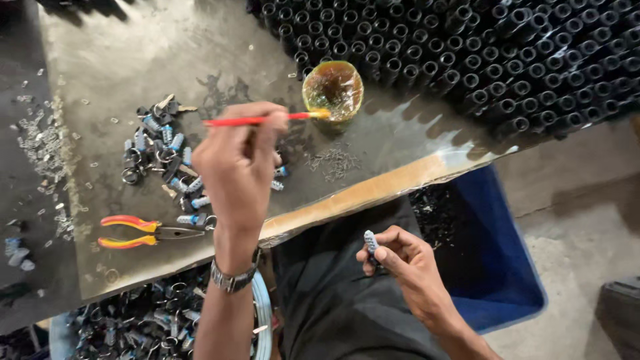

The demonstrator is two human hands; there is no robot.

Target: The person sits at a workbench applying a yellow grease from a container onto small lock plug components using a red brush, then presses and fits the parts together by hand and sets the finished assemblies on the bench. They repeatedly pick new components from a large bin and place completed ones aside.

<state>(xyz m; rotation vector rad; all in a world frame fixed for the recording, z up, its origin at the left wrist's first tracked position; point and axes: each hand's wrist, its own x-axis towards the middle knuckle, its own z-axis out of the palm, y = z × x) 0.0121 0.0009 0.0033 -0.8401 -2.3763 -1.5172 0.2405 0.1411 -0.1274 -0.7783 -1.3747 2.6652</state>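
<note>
My left hand (237, 167), a watch on its wrist, holds a thin red-handled brush (253, 121) over the metal-topped table (133, 53). The brush tip rests in a small clear cup of yellow-brown liquid (333, 90). My right hand (407, 263) is lower, over my lap, pinching a small grey ribbed metal part (371, 241) between thumb and fingers. A pile of similar small grey and black parts (163, 153) lies on the table just left of my left hand.
Red-and-yellow pliers (143, 231) lie near the table's front edge. Rows of upright black tubes (480, 53) fill the back right. A blue bin (490, 247) sits right of my lap, a tub of metal parts (140, 323) lower left. Small rings (43, 143) are scattered far left.
</note>
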